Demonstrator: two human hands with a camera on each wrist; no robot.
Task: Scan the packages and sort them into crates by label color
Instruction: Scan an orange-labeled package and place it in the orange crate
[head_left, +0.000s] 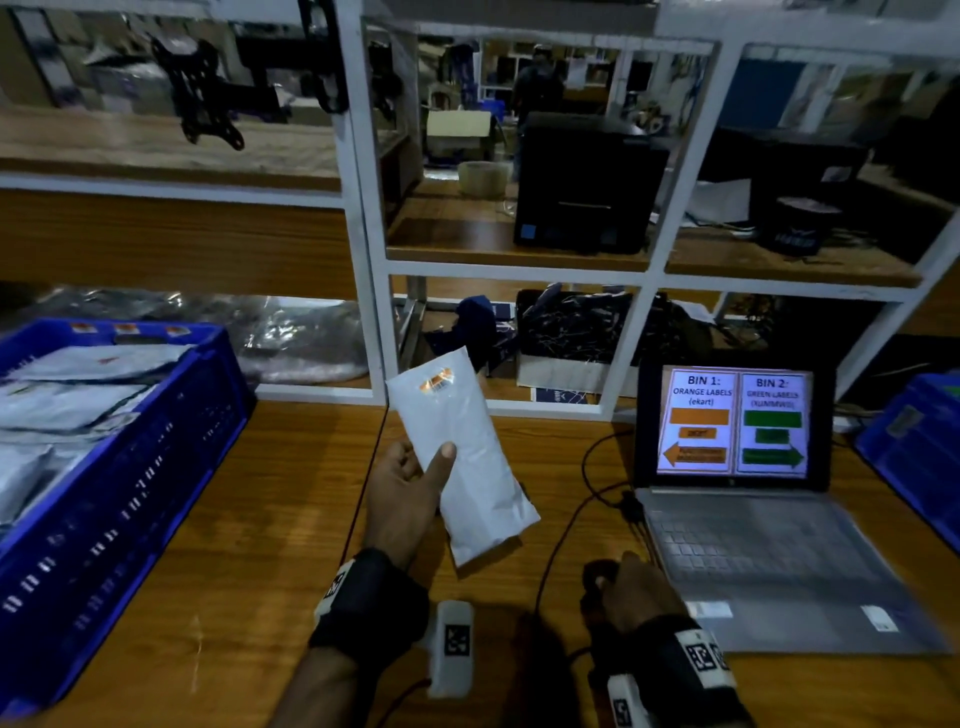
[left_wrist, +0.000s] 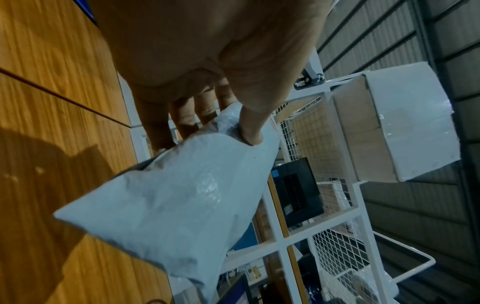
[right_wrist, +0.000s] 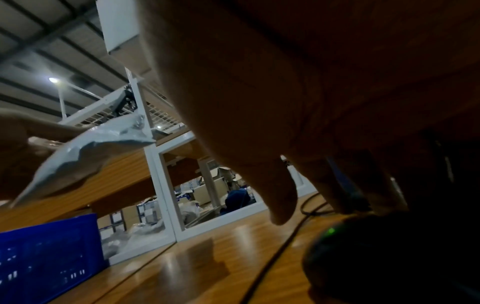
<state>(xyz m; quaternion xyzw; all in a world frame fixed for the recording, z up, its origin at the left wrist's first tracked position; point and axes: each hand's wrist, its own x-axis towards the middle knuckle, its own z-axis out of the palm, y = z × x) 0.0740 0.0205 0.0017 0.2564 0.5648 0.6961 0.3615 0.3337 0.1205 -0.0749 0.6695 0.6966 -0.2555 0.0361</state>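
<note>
Head view: a white package with an orange label is held up over the bench centre, pinched by the left hand. The right hand is curled round a black scanner near the laptop. A blue crate of packages is sat left.

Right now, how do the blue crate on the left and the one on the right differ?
The left crate shows nearly whole and holds a pile of white packages; the right crate is cut off at the frame edge, its contents hidden. The laptop stands beside the right crate only. Both are blue, on the wooden table.
</note>
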